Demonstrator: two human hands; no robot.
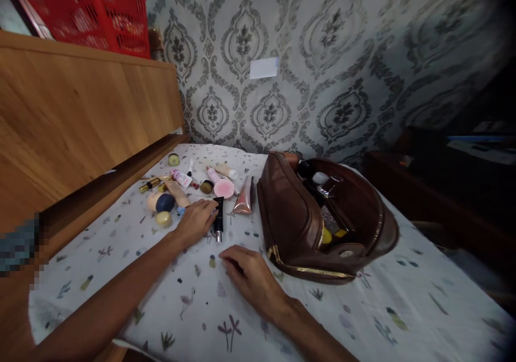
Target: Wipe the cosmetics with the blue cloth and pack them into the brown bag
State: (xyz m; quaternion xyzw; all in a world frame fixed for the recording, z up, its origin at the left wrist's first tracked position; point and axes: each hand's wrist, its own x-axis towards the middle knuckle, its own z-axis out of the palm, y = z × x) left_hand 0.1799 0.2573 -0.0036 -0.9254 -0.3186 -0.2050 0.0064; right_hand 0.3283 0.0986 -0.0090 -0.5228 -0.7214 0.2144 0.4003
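My left hand reaches in from the lower left, its fingers closed at the edge of a slim black cosmetic tube with a shiny silver end. Part of the grip is hidden. My right hand rests on the cloth in front of the bag, fingers loosely bent, thumb apart, holding nothing. Just beyond the black tube are a rosy squeeze tube and a round pink compact. Left of my left hand lie a navy-and-beige container, a small cream-coloured round jar and a beige tube.
A brown leather bag stands unzipped on the right, with several cosmetics inside. More small cosmetics, including a green-lidded pot, lie towards the back left. A wooden cabinet borders the left side, bearing a red basket. Patterned cloth covers the surface.
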